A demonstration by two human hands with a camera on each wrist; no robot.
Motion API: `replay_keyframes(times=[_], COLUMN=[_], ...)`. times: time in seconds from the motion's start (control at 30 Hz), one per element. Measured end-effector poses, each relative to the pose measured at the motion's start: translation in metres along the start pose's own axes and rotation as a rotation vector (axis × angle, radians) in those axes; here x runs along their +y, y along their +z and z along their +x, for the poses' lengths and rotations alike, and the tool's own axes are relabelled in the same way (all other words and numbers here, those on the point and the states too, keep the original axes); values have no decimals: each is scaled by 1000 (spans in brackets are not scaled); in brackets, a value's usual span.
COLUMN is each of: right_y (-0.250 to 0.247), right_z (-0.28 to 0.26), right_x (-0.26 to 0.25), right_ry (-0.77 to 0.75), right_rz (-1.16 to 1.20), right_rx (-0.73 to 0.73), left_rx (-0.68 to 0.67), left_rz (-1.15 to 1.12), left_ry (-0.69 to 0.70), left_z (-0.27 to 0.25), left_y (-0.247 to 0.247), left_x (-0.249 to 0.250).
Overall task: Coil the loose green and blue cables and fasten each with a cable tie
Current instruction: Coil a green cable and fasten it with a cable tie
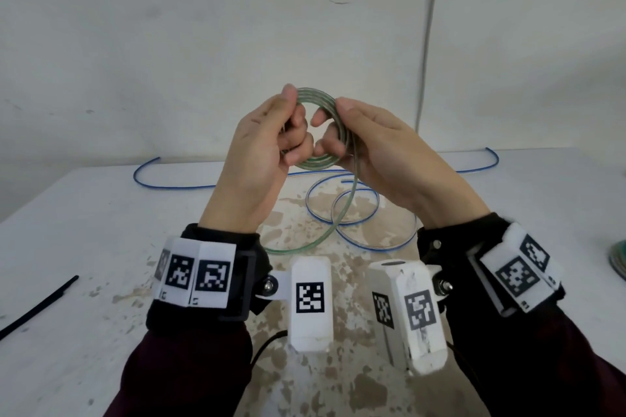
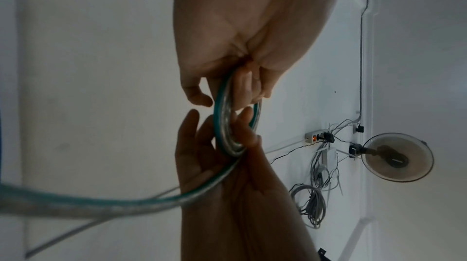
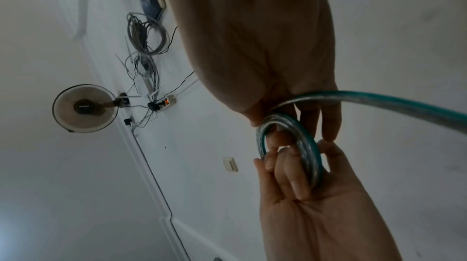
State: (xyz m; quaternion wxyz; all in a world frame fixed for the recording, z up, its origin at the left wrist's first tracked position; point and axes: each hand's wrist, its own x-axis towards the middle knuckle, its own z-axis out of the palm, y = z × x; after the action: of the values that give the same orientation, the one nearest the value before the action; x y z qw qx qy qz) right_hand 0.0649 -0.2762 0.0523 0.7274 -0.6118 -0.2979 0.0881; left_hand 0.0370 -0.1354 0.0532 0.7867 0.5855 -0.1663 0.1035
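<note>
A green cable coil (image 1: 316, 162) is held in the air above the table between both hands. My left hand (image 1: 291, 122) grips its left side, thumb on top and fingers curled through the ring. My right hand (image 1: 338, 134) pinches the right side. The left wrist view shows the coil (image 2: 225, 121) edge-on between the left hand (image 2: 202, 95) and the right hand (image 2: 235, 125). The coil (image 3: 305, 145) also shows in the right wrist view. Its loose tail (image 1: 342, 210) hangs down and curls on the table. The blue cable (image 1: 176, 187) lies loose across the far side of the table.
A black cable tie (image 1: 37, 307) lies on the white, stained table (image 1: 84, 230) at the left. Part of another green coil (image 1: 618, 262) shows at the right edge. A white wall stands right behind the table. A grey conduit (image 1: 428, 44) runs down it.
</note>
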Motion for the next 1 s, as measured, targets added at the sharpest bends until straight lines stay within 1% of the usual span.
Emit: replay_keyframes(times=[0.1,0.13,0.17,0.23,0.3,0.37,0.4,0.47,0.53,0.57,0.6,0.67,0.73,0.8,0.9,1.0], right_y=[-4,-5,-5,-4,-1,0,-1,-4,-6,-6,-6,-4,-3,-5,-11,-12], right_z=[-2,-3,-3,-4,-3,-3,-3,-4,-6,-6,-7,-7,-6,-6,-7,-10], right_x=[-1,-1,-1,-2,-4,-7,-8,-9,-9,-8,-9,-10,-13,-15,-14,-12], right_ry=[-16,-12,-10,-19,-9,8,3,-29,-45,-44,-40,-31,-22,-17,-29,5], right_rz=[-154,-205,-231,-198,-75,31,51,19,-98,-149,-168,-139,-72,-35,-88,-206], right_rx=[-5,-15,-20,2,27,8,-4,-18,-36,-39,-33,-3,7,-14,-22,-81], left_rx=[-121,-157,-173,-145,-79,-52,-66,-127,-202,-218,-211,-151,-81,-52,-95,-192], left_rz=[56,98,129,140,93,40,27,35,93,131,164,176,122,75,39,163], left_ry=[-133,-160,-158,-89,4,64,69,20,-56,-68,-56,26,123,145,49,-78], left_z=[-2,-3,-3,-3,-3,-2,-2,-2,-4,-5,-6,-6,-4,-3,-3,-6], left_y=[-3,-4,-4,-4,-3,-1,-1,0,0,0,1,2,4,6,10,6], left_x=[3,4,3,3,4,4,5,5,6,5,5,3,2,-1,-2,2])
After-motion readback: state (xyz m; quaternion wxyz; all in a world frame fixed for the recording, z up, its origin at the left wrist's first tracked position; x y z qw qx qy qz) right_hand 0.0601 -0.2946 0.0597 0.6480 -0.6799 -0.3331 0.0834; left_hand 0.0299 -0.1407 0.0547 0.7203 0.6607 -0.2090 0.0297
